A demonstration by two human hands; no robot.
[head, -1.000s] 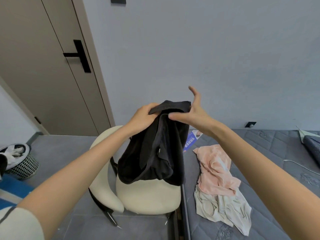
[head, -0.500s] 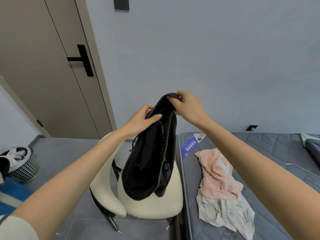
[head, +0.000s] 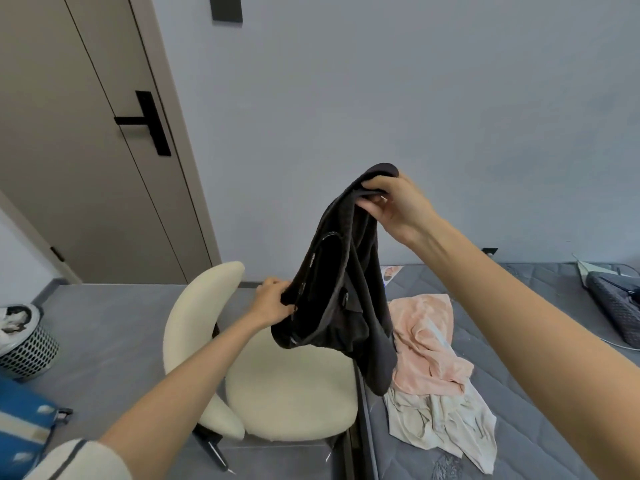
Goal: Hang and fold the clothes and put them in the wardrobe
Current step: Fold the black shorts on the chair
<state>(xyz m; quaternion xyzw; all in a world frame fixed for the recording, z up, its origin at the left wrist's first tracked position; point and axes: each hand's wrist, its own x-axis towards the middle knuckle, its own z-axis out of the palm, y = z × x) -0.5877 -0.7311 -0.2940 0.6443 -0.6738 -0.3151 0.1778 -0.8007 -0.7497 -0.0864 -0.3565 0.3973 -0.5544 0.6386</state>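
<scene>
The right hand (head: 398,206) is pinching the top edge of a black garment (head: 346,289), thumb and fingers clenched on a fold of fabric, holding it up in front of the grey wall (head: 415,98). The left hand (head: 273,303) is gripping the same garment lower down at its left edge, fingers curled into the cloth. The garment is hanging bunched btwn both hands, w/ thin pale stitching or trim lines showing on the front; can't tell what type of clothing it is. Its lowest part is dangling over the right edge of the cream chair (head: 287,393), not clearly touching the seat.

Taking the chair as ref: it's standing directly below the garment, its curved backrest to the left. Just right of the chair a grey mattress (head: 536,341) is lying, its edge right up against the seat. On the mattress, near the chair, a pink garment (head: 429,341) is lying crumpled, overlapping a pale beige garment (head: 443,427) nearer the camera. Far right of the chair, at the mattress's far end, a dark quilted item (head: 616,306) is resting. Left of the chair, well apart, a mesh laundry basket (head: 24,344) w/ stuff inside is sitting on the floor. Behind the chair to the left, a taupe door (head: 86,150) w/ a black handle (head: 149,121) is standing shut.
</scene>
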